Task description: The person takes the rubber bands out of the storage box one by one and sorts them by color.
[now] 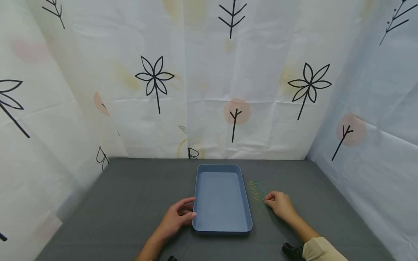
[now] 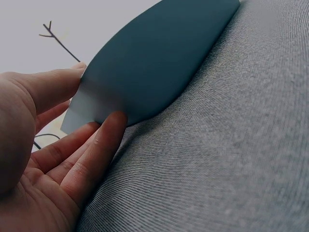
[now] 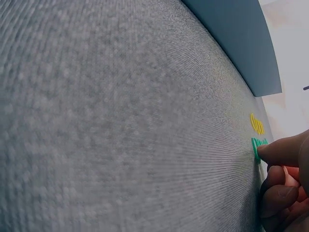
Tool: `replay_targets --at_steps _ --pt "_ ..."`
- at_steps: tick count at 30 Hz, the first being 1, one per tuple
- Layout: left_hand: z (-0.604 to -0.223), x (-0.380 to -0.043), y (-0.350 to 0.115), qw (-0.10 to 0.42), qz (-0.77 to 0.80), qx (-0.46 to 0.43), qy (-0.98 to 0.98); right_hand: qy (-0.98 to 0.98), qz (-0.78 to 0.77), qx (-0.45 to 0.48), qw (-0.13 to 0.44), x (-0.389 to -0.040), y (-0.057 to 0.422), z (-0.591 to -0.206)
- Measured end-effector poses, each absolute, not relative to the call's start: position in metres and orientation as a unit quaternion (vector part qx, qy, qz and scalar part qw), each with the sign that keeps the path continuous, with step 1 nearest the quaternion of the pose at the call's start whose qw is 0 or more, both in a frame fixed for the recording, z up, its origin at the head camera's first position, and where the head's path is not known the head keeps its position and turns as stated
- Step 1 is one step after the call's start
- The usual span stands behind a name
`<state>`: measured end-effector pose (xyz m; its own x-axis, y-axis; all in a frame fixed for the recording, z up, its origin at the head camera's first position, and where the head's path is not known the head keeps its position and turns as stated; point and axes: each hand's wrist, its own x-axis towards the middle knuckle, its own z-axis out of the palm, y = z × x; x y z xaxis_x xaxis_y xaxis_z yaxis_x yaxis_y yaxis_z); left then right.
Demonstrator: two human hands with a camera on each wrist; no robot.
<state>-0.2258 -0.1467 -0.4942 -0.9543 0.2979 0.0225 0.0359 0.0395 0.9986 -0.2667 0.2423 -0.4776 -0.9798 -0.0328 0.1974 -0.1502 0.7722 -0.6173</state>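
Note:
A blue rectangular tray (image 1: 222,229) lies on the grey cloth in the head view. My left hand (image 1: 177,216) touches its left side, thumb and fingertips against the wall; the left wrist view shows those fingers (image 2: 99,152) fairly straight along the tray's outer wall (image 2: 149,63). Right of the tray, thin yellow rings (image 1: 255,193) line up beside a row of thin green rings (image 1: 256,183). At the near end of the green row, my right hand (image 1: 280,206) pinches a green ring (image 3: 255,149) between thumb and finger. The fingertips partly cover it.
Grey cloth (image 1: 147,181) covers the table around the tray. White patterned fabric (image 1: 209,72) hangs behind and at both sides. A black device (image 1: 292,251) sits at the right wrist, by a pale sleeve (image 1: 321,249).

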Motion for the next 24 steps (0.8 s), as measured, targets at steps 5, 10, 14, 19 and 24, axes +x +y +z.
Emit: replay_targets --at_steps 5,10,14,19,24 --pt "-0.494 -0.227 -0.147 0.092 0.682 0.120 0.716 -0.920 0.383 0.033 0.071 -0.266 0.246 -0.478" --pt "-0.493 -0.229 -0.148 0.078 0.679 0.125 0.719 -0.896 0.441 0.025 0.049 -0.266 0.250 -0.478" --pt "-0.494 -0.229 -0.151 0.079 0.681 0.134 0.715 -0.890 0.454 0.019 0.043 -0.261 0.254 -0.477" --pt "-0.493 -0.225 -0.160 0.092 0.679 0.140 0.715 -0.896 0.439 0.019 0.056 -0.253 0.263 -0.475" --pt "-0.489 -0.221 -0.180 0.089 0.671 0.136 0.723 -0.909 0.409 0.025 0.078 -0.247 0.277 -0.473"
